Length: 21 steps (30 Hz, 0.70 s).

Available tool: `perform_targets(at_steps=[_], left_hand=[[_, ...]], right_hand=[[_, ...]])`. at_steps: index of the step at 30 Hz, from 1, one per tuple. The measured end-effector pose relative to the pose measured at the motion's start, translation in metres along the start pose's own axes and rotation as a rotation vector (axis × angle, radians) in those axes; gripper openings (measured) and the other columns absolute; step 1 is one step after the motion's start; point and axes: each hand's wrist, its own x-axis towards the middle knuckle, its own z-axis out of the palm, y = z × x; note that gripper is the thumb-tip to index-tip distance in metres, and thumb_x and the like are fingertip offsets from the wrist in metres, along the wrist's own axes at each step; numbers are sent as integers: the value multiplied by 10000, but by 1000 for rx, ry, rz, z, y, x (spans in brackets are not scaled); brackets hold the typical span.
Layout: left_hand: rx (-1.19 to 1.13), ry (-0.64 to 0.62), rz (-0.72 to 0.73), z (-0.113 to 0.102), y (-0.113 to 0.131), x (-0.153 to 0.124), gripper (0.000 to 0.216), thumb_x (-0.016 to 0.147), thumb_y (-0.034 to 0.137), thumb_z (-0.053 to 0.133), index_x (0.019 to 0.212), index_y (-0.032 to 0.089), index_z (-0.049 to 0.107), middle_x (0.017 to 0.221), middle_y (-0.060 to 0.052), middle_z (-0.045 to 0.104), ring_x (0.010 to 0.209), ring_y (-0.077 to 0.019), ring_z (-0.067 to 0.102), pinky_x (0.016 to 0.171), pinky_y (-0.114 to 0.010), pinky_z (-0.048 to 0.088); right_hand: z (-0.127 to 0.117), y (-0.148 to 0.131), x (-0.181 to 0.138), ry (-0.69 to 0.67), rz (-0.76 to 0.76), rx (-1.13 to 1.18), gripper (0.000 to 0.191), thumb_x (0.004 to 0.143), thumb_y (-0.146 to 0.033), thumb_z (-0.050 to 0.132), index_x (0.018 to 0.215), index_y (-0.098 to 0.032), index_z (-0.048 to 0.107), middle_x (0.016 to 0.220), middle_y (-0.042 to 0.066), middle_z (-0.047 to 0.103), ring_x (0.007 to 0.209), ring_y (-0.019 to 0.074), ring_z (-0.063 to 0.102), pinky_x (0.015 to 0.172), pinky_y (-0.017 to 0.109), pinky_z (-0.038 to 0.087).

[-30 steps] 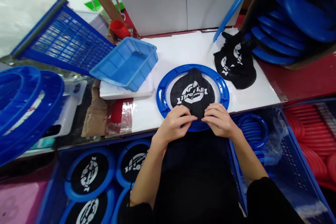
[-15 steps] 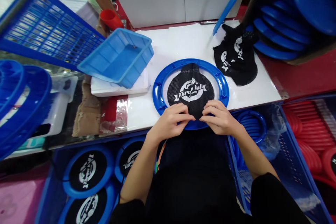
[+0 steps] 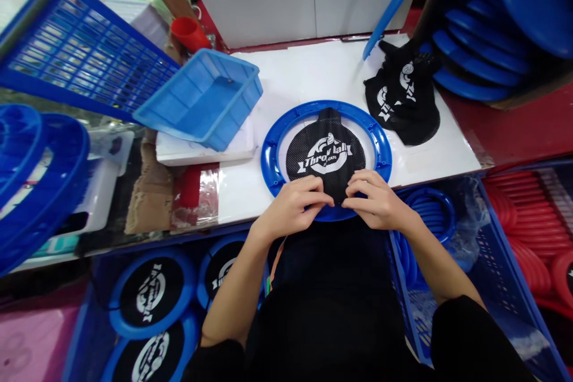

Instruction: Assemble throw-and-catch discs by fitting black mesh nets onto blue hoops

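Note:
A blue plastic ring [image 3: 273, 158] lies flat on the white table top [image 3: 313, 74]. Inside it sits a black mesh net [image 3: 326, 152] with white lettering. My left hand [image 3: 293, 206] and my right hand [image 3: 373, 200] both pinch the near edge of this net against the ring's near rim, fingers curled and close together. The net's far tab reaches the ring's far rim. A pile of more black mesh nets [image 3: 403, 101] lies at the table's right.
A light blue tray [image 3: 201, 98] leans on a white slab left of the ring. A blue crate lid [image 3: 85, 57] stands far left. Finished blue rings with nets [image 3: 152, 292] fill a bin below. Stacked blue rings [image 3: 478, 54] sit at right, red rings [image 3: 528, 221] lower right.
The view has tilted down a little over the second. Both hands stay on the net's near edge, with only slight finger movement.

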Motion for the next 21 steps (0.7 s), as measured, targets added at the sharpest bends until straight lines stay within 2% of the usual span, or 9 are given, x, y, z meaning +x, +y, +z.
perform_targets(at_steps=[4,10,12,14,16,18,19,21], left_hand=[[50,-27,-20,0,2,2,288,989,91,529,931,198,790,828,-26,614,776,-150,591,675,-281,460],[72,-48,-11,0,3,3,305,957,65,536,906,200,805,809,-22,623,770,-155,593,683,-285,454],[45,-51,-7,-2,3,2,293,964,81,538,967,210,801,854,-26,655,802,-159,616,715,-285,485],[35,-1,-31,-4,2,3,264,994,125,545,1082,206,780,946,-44,692,878,-173,650,794,-307,530],[153,132,-143,-6,-1,5,245,1025,185,549,1167,188,748,1044,-80,711,993,-215,666,918,-385,546],[364,263,-322,-5,-8,9,252,1031,235,563,1209,161,726,1172,-134,708,1146,-293,637,1034,-506,510],[445,284,-397,-4,-13,10,270,1020,256,589,1229,142,715,1242,-162,695,1220,-334,605,1071,-554,485],[494,220,-458,-4,-23,13,358,982,287,658,1294,115,685,1380,-197,643,1326,-378,547,1132,-591,448]], right_hand=[[-1,0,2,-19,-3,-3,264,933,-69,564,991,-271,724,929,55,656,1029,249,606,1019,517,554],[-4,-2,6,-130,-6,-63,330,903,-21,504,989,-257,718,979,76,611,1069,254,568,1085,545,535],[-5,-6,6,-145,-7,-123,341,891,-6,497,985,-247,719,990,84,610,1072,256,562,1095,545,537],[-5,-12,6,-136,-16,-194,335,883,2,502,984,-230,721,999,94,620,1068,261,563,1101,546,538],[-6,-20,6,-135,-18,-272,332,878,11,503,993,-209,723,1011,103,633,1091,269,569,1114,547,535],[-9,-28,6,-162,-25,-342,315,892,9,504,1006,-187,724,1048,116,651,1148,286,576,1134,552,524],[-11,-31,7,-189,-35,-369,309,906,2,502,1022,-179,724,1079,122,662,1179,293,578,1145,556,517],[-19,-34,11,-238,-71,-377,321,932,-10,492,1095,-165,720,1139,128,680,1213,294,586,1167,556,502]])
